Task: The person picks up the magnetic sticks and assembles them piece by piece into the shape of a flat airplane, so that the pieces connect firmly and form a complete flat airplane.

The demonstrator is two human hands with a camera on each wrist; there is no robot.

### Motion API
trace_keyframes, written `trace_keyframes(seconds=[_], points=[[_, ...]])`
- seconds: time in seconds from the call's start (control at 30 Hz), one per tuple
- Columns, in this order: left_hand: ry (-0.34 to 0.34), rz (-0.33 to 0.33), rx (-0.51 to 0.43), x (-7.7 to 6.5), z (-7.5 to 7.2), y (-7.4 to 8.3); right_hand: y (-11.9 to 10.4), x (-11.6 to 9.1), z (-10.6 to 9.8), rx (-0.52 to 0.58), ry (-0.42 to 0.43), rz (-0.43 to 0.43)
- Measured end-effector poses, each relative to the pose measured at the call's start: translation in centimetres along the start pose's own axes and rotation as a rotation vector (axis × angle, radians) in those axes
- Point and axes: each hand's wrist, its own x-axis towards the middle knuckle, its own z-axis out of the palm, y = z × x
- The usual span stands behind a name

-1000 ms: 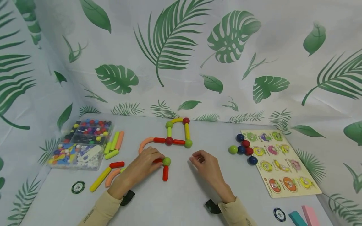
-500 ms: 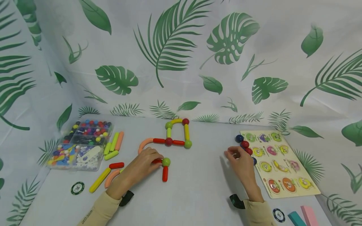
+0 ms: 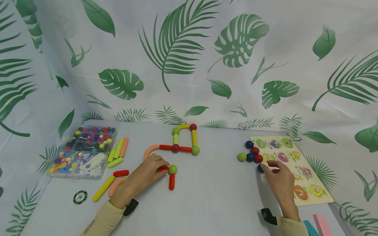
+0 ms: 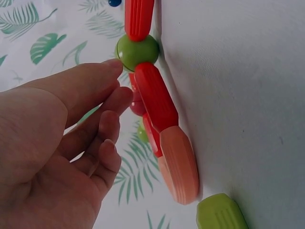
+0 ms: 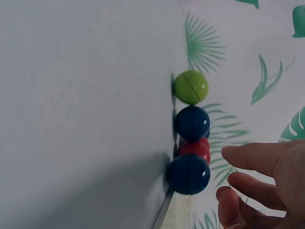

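The left hand (image 3: 147, 175) lies loosely relaxed at a green ball (image 4: 137, 52) joined to red sticks (image 3: 172, 182), while the right hand (image 3: 280, 180) (gripping nothing) hovers beside a navy ball (image 5: 188, 174).

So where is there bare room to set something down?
The widest bare patch of table lies between the green ball by the left hand and the right hand, running up between the joined frame and the ball cluster. It's crowded left, with loose sticks beside the bead box, and right, where that cluster borders the puzzle board.
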Motion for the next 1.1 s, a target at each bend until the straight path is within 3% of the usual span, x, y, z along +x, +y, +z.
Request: trace_keyframes(seconds=[0.2,0.47,0.8,1.1], points=[[-0.002,0.003,-0.006,0.0,0.0,0.0,1.3,0.3,0.0,-0.039,-0.128,0.009],[-0.002,0.016,-0.012,0.0,0.0,-0.1,0.7,-0.3,0.8,-0.017,-0.166,0.007],[-0.006,0.02,-0.015,0.1,-0.2,0.0,-2.3,-1.9,2.7,-0.002,-0.216,-0.126],[-0.009,0.024,-0.036,-0.1,-0.1,0.4,-6.6,-3.9,5.7,0.029,-0.298,-0.245]])
